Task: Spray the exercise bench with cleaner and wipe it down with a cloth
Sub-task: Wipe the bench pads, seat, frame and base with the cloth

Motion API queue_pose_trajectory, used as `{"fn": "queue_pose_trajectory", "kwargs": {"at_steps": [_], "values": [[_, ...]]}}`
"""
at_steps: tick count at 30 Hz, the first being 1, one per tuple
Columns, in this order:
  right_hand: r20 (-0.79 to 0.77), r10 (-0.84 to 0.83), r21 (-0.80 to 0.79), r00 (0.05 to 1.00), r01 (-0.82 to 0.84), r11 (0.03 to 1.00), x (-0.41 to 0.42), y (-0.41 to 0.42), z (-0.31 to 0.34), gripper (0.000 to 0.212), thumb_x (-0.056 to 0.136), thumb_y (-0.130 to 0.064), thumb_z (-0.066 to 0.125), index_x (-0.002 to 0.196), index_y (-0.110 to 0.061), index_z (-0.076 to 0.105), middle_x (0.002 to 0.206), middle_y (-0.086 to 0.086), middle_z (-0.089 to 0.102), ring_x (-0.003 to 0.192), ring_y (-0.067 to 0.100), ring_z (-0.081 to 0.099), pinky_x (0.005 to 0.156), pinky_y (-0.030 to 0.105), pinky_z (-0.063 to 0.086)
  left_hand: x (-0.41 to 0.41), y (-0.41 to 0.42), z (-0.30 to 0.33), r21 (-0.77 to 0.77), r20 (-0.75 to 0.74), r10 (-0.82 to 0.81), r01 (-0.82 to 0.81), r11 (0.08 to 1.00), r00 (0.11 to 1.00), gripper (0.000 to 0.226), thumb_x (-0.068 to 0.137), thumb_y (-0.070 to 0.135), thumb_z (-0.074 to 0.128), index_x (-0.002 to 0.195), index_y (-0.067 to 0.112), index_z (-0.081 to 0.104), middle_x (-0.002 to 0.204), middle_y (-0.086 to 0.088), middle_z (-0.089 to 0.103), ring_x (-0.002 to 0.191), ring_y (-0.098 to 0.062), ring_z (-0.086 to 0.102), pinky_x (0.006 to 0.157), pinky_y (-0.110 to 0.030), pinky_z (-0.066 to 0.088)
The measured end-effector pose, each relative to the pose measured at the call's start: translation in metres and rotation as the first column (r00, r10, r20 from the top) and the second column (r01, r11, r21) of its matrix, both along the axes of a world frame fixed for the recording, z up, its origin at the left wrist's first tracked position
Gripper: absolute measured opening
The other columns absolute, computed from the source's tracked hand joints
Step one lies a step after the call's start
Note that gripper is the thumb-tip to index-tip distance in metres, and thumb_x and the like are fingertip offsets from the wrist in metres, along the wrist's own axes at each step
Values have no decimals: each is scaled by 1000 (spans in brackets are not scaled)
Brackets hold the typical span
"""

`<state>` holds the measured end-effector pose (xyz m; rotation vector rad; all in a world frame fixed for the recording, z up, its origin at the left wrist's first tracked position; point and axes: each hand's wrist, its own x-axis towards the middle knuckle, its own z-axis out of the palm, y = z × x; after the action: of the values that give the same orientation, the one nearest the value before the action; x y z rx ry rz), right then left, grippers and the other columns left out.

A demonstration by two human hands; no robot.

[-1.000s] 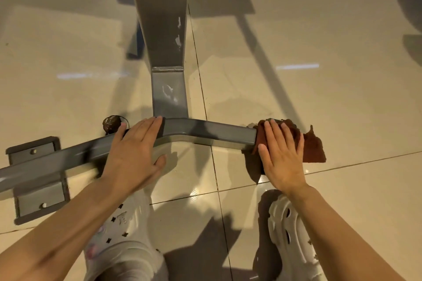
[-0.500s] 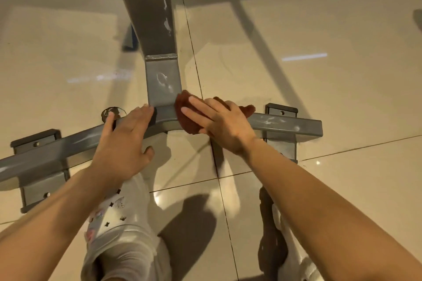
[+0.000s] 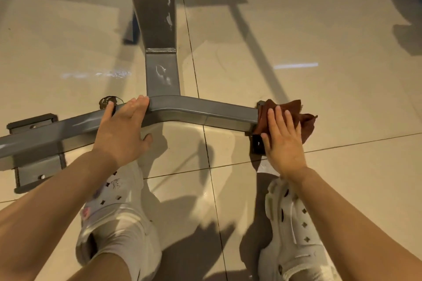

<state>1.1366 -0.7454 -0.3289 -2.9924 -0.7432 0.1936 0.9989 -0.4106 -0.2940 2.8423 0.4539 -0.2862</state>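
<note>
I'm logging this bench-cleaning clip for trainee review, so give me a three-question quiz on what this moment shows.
1. True or false: the left hand holds the cloth.
2. Where does the brown cloth sit? A) at the middle joint below the upright post B) over the right end of the grey base crossbar C) on the floor tiles by the white clog
3. Fill in: the right hand lies on the cloth with its fingers ____.

Key
1. False; it rests bare on the crossbar, left of the joint.
2. B
3. Straight; the hand presses flat on the cloth.
</note>
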Motion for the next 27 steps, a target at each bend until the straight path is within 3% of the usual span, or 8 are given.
{"fn": "queue_pose_trajectory", "kwargs": {"at_steps": [3, 6, 11, 15, 18, 20, 23, 27], "values": [[48, 59, 72, 997, -63, 995, -24, 53, -5, 62, 92, -24, 46, 150, -6, 34, 155, 16, 33, 143, 41, 29, 113, 60, 23, 0, 0, -3, 25, 1, -14, 14, 1000, 1000, 83, 84, 32, 67, 151, 15, 21, 157, -4, 28, 145, -19, 23, 119, -46, 5], [127, 244, 197, 961, -265, 944, -41, 116, -7, 71, 79, -4, 64, 146, -9, 42, 152, 12, 41, 138, 39, 38, 111, 56, 24, 1, 0, -4, 41, 7, -16, 15, 999, 1000, 82, 84, 32, 67, 151, 14, 23, 156, -4, 30, 144, -20, 26, 120, -46, 6], [111, 483, 61, 869, -491, 869, 4, 95, -6, 89, 80, -7, 72, 152, -27, 25, 157, 2, 33, 142, 28, 34, 115, 46, 20, -2, 6, -3, 48, 2, -23, 23, 999, 1000, 81, 85, 31, 64, 152, 18, 20, 157, 0, 28, 145, -17, 24, 119, -45, 0], [140, 397, -37, 907, -396, 917, 30, 0, -5, 89, 80, -2, 73, 153, -25, 26, 157, 4, 33, 141, 31, 35, 115, 49, 28, -1, 5, -2, 31, -11, -19, 19, 999, 1000, 81, 86, 32, 63, 153, 23, 18, 159, 2, 23, 147, -15, 19, 118, -46, -2], [52, 365, -165, 930, -352, 921, 47, -64, 8, 105, 80, 0, 72, 156, -32, 8, 160, 3, 23, 144, 32, 29, 113, 53, 32, -2, 0, -3, 34, 0, -11, 11, 999, 1000, 82, 86, 32, 66, 153, 24, 21, 160, 0, 22, 147, -15, 18, 119, -47, 0], [-28, 319, -190, 947, -318, 929, 51, -75, 16, 99, 87, -7, 68, 155, -33, 2, 160, 2, 21, 145, 32, 27, 107, 54, 40, -2, 0, -5, 43, 1, -15, 15, 999, 1000, 82, 85, 32, 66, 153, 23, 21, 159, 0, 22, 147, -16, 18, 119, -48, 2], [-58, 247, -176, 967, -254, 951, 38, -63, 12, 67, 100, -22, 46, 153, -28, 5, 160, -1, 12, 149, 31, 15, 115, 54, 29, 0, 0, -6, 43, 12, -13, 12, 999, 1000, 82, 84, 33, 67, 152, 21, 24, 159, -1, 25, 146, -17, 21, 119, -48, 4], [13, 224, -40, 975, -223, 974, 21, -29, 5, 62, 100, -18, 48, 153, -17, 18, 159, 8, 24, 147, 38, 19, 117, 57, 19, 0, -2, -8, 46, 36, -8, 6, 999, 999, 81, 82, 31, 69, 150, 17, 29, 157, -5, 29, 145, -21, 25, 118, -49, 8]]}}
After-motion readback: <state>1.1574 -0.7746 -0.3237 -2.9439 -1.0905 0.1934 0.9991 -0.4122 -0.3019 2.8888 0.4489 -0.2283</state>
